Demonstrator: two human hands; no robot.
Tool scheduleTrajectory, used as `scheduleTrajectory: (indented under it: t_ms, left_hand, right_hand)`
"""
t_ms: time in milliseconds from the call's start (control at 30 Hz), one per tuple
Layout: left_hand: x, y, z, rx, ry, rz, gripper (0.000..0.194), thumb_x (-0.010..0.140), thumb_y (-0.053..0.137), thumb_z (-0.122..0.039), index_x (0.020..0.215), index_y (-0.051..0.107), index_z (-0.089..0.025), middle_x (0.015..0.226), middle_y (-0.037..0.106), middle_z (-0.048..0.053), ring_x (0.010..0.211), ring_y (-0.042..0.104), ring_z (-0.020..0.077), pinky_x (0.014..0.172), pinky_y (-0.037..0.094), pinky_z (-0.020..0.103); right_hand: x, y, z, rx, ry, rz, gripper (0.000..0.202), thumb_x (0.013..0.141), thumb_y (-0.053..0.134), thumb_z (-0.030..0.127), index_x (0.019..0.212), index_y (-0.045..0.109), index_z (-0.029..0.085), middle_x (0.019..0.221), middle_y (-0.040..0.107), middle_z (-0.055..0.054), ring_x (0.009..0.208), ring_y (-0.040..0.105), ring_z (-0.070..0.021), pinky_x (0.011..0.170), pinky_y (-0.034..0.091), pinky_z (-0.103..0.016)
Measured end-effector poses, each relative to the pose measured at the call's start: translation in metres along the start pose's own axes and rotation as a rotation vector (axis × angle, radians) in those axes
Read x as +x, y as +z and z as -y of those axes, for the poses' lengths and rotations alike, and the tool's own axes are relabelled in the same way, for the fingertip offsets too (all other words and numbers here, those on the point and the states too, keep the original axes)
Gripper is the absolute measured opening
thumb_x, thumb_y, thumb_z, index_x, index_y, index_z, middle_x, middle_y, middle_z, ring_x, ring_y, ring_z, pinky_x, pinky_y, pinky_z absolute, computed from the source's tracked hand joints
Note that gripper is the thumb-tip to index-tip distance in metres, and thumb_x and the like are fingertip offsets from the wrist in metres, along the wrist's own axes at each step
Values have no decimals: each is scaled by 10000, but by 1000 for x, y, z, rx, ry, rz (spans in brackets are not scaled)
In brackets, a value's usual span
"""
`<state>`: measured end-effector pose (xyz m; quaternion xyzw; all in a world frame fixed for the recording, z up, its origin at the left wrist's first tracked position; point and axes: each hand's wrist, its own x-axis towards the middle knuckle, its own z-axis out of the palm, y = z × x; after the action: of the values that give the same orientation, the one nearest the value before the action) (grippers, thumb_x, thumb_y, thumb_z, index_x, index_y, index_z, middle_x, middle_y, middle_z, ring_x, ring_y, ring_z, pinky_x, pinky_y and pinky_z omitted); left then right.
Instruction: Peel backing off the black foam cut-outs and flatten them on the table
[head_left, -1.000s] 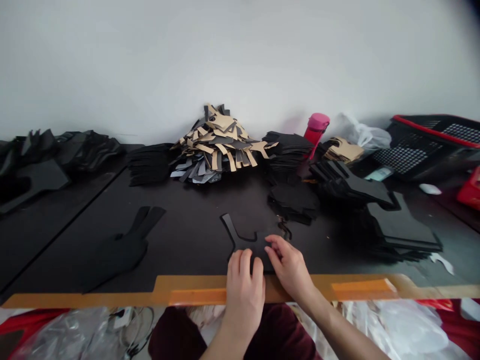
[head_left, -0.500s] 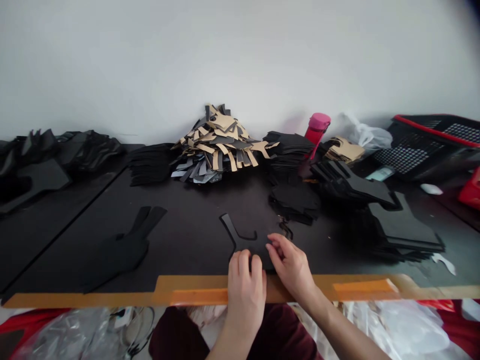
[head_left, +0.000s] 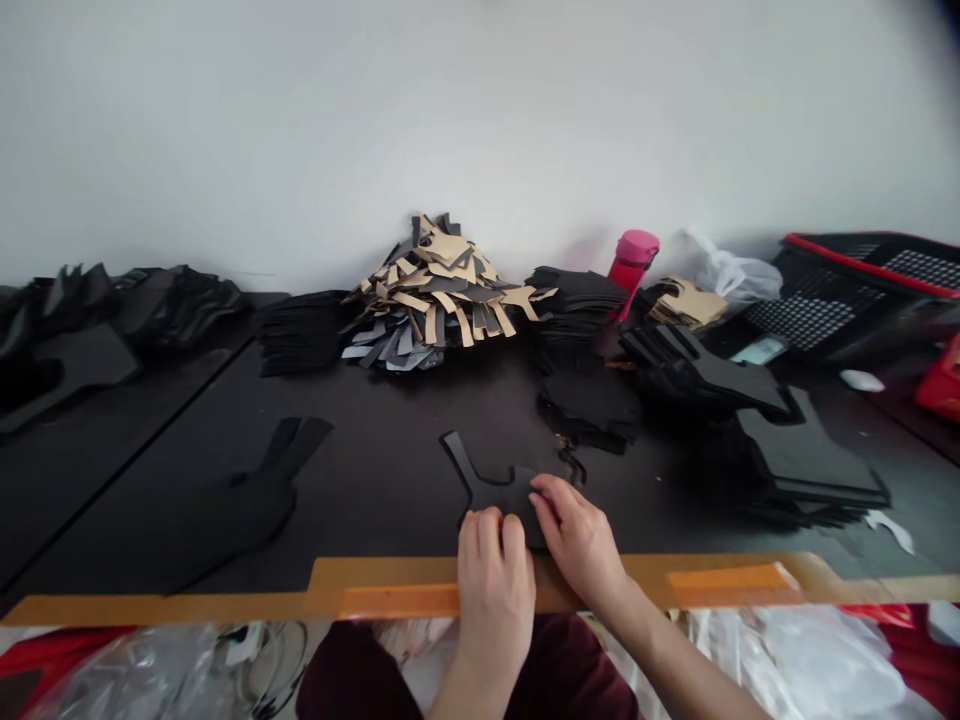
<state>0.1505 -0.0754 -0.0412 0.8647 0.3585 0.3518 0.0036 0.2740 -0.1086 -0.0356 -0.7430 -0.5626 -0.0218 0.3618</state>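
Near the front of the table (head_left: 375, 450), the black cutout (head_left: 491, 493) lies beneath our left hand (head_left: 493, 580), its bent fingers close together, probably keeping it flat. Our right hand (head_left: 581, 535) seemingly steadies its side; we cannot tell whether either pinches.

My one view comes from the person's head, looking forward and down over the table (head_left: 382, 430). It faces the wall (head_left: 480, 110) across the top of the frame and takes in the lap (head_left: 360, 670) at the bottom. I see the left hand (head_left: 495, 575) and right hand (head_left: 577, 530) close up, low in the middle; the basket (head_left: 817, 295), upper right, sits farther off.
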Motion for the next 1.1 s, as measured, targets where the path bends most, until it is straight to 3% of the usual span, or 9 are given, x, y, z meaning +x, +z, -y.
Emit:
scheduleTrajectory:
  t_ms: [233,500,1100]
  left_hand:
    - [-2,0,2,29,65,23,313,795,440,-22,1049,575,-144,1009,471,115,929,487,242,810,492,452]
    - [-4,3,2,47,68,32,286,801,464,-32,1036,596,-128,1039,471,123,950,477,259,804,495,462]
    - [-1,3,0,100,78,74,266,796,473,-48,997,633,-117,1069,533,78,936,467,244,880,462,481]
  right_hand:
    - [6,1,-5,79,22,23,147,884,445,174,974,561,168,912,646,-52,808,630,-165,714,503,-271]
    - [9,0,-5,80,39,63,169,885,432,169,978,573,162,931,651,-61,818,637,-178,734,506,-287]
    - [15,-1,-8,80,128,166,168,821,537,132,984,575,138,758,628,-36,699,599,-166,675,447,-272]
